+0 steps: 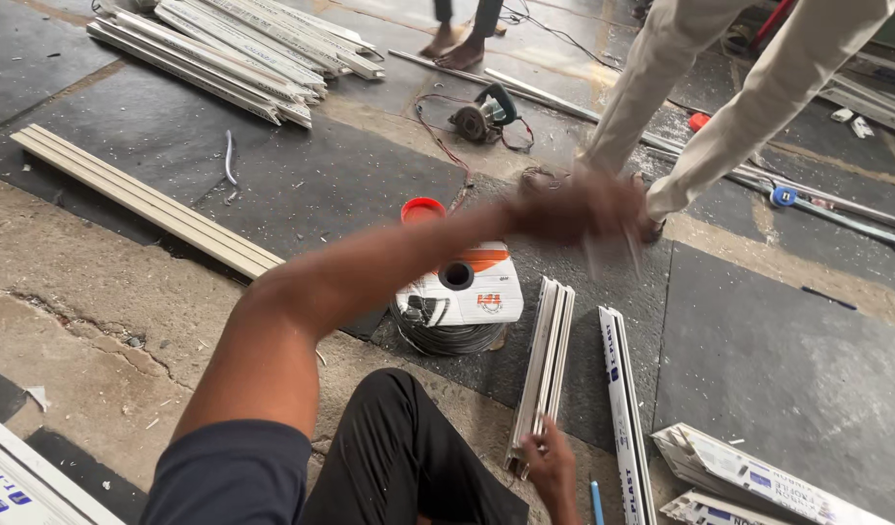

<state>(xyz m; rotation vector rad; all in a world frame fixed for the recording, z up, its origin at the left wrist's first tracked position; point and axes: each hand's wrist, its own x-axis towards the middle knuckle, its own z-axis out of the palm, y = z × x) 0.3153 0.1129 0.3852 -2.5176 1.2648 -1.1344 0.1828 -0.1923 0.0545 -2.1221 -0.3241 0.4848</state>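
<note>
Step, as judged: handling short white trim strips; left arm swung across centre frame, left hand blurred, fingers' state can't tell, something pale maybe under it; right hand bottom centre, fingers curled on near end of white strip bundle; next move needs steadying bundle, free hand clear of it.

Around: co-worker's legs upper right, close to reach; long strip stack upper left; wire coil centre, just left of bundle; angle grinder top centre; red cap.

I see even, soft daylight with weak shadows. A pale sheen lies on the dark floor toward the top. My left hand is smeared by motion blur; the cable reel stays sharp. Straight strips bend slightly near the edges.
</note>
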